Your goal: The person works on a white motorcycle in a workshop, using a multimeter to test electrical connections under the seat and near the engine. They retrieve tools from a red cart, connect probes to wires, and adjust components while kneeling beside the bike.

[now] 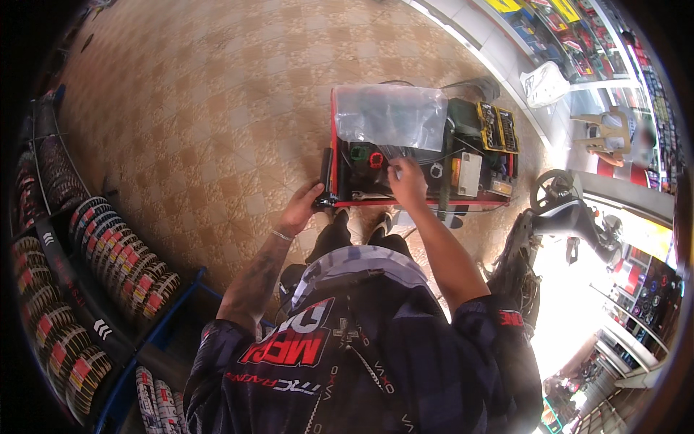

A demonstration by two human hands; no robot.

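Note:
A red-edged tool cart [426,205] stands in front of me, its top crowded with parts. My left hand [300,207] is at the cart's left end, fingers closed on the lower part of a black bar [327,170]. Over the middle of the top, my right hand [408,181] has its fingers pinched together. Thin dark strips [396,152] show just past those fingertips; whether they are in the grip is unclear. Left of this hand lie a red ring-shaped part [376,160] and a green part [358,152]. A clear plastic sheet [390,116] covers the cart's far side.
On the cart's right are a white box-shaped battery [470,174] and a yellow bit case [498,128], open. A motorcycle [564,217] stands to the right. Racks of tyres [123,249] line the left. Glass display cases [571,43] and a white plastic chair [543,84] are at far right.

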